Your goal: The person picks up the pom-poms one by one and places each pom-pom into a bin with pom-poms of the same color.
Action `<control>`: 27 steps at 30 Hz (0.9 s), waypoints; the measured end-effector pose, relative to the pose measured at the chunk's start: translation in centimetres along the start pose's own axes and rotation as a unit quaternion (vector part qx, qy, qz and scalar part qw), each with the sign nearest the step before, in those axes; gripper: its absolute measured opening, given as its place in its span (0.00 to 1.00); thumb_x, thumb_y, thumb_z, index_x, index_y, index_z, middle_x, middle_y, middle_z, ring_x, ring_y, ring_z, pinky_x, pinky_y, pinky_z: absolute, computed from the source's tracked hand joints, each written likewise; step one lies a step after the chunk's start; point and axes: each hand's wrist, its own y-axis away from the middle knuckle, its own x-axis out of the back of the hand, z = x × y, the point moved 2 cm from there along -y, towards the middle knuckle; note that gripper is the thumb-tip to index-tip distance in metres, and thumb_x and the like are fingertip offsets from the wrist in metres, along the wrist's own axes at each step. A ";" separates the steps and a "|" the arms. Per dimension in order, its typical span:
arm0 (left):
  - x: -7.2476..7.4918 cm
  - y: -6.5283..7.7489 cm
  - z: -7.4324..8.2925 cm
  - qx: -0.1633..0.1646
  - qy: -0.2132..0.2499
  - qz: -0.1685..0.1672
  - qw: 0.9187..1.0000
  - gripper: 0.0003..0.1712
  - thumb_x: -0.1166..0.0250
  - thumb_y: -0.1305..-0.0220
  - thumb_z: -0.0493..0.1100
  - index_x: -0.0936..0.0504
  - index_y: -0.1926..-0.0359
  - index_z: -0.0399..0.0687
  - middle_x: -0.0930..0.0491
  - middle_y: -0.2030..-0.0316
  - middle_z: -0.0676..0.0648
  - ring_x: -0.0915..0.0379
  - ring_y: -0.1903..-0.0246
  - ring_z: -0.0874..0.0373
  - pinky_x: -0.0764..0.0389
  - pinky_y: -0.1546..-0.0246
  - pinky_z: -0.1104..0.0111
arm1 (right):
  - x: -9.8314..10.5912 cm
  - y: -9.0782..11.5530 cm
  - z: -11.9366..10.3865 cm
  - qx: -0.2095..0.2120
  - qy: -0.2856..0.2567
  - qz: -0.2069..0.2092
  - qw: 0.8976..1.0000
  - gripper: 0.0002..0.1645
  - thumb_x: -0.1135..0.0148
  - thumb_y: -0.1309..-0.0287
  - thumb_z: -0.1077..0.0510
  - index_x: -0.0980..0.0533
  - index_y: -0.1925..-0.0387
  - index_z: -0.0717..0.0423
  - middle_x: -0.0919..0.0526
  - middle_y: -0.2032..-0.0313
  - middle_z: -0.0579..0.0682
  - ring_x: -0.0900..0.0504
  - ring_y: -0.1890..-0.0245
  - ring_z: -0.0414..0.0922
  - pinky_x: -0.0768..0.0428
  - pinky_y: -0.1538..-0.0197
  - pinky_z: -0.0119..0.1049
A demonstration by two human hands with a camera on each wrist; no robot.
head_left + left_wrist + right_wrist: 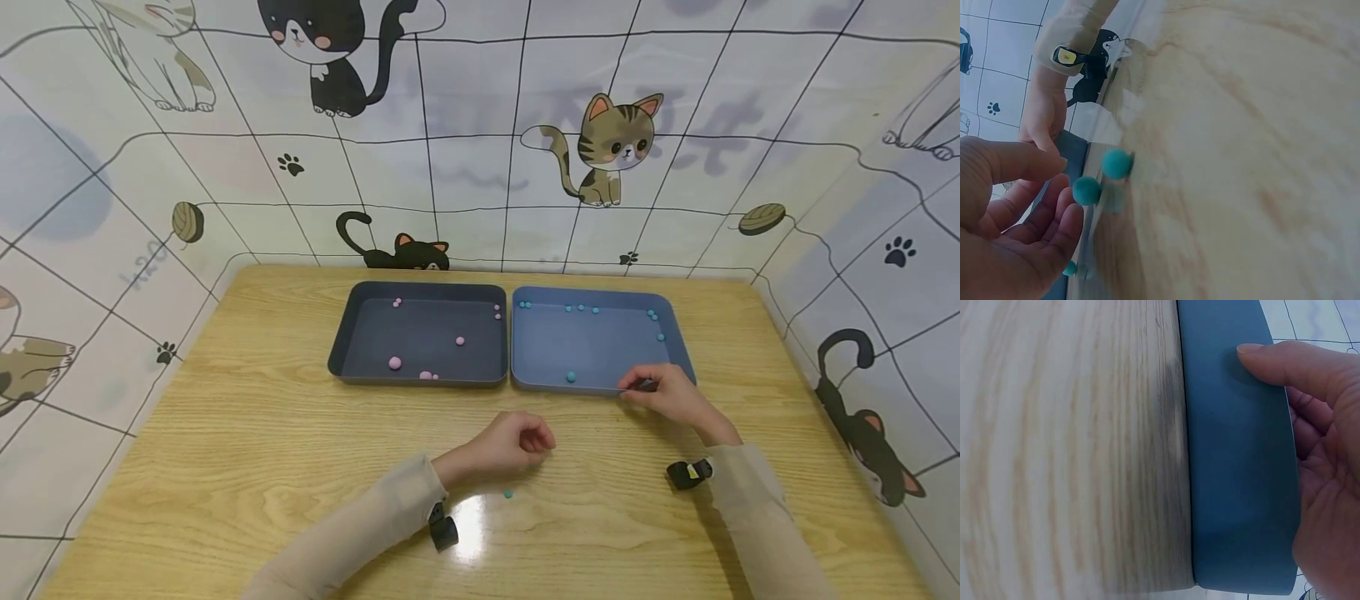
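Observation:
My right hand (667, 393) grips the front wall of the blue tray (600, 389) near its right corner. In the right wrist view the thumb lies on the outer face of the tray wall (1241, 475), with the other fingers behind the rim. My left hand (513, 442) hovers over or rests on the table before the trays, fingers loosely curled, apparently around nothing. A small teal ball (508, 494) lies on the table below it. Close to its fingertips, the left wrist view has two teal balls, one nearer the fingers (1087, 190) and another beside it (1117, 164); contact is unclear.
A dark grey tray (420, 384) with several pink balls stands left of the blue one, nearly touching it. Several teal balls, including a larger one (571, 377), lie in the blue tray. The wooden table (300, 467) meets cat-patterned walls at the back and sides.

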 end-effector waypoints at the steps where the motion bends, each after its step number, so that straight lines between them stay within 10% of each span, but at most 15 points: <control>1: 0.0 0.1 0.0 0.001 -0.001 -0.001 1.000 0.11 0.41 0.50 0.22 0.20 0.66 0.35 0.20 0.69 0.45 0.27 0.70 0.62 0.25 0.65 0.76 | 0.0 0.0 0.0 0.000 0.000 0.000 1.000 0.08 0.35 0.50 0.71 0.19 0.71 0.55 0.17 0.71 0.49 0.22 0.70 0.35 0.21 0.69 0.31; 27: -0.1 0.4 0.4 -0.037 -0.112 -0.032 0.993 0.16 0.45 0.54 0.19 0.20 0.69 0.39 0.24 0.70 0.49 0.31 0.70 0.62 0.29 0.67 0.80 | 0.1 -0.1 -0.1 0.003 -0.003 0.000 1.000 0.02 0.33 0.47 0.63 0.19 0.72 0.59 0.17 0.71 0.52 0.22 0.70 0.34 0.21 0.68 0.31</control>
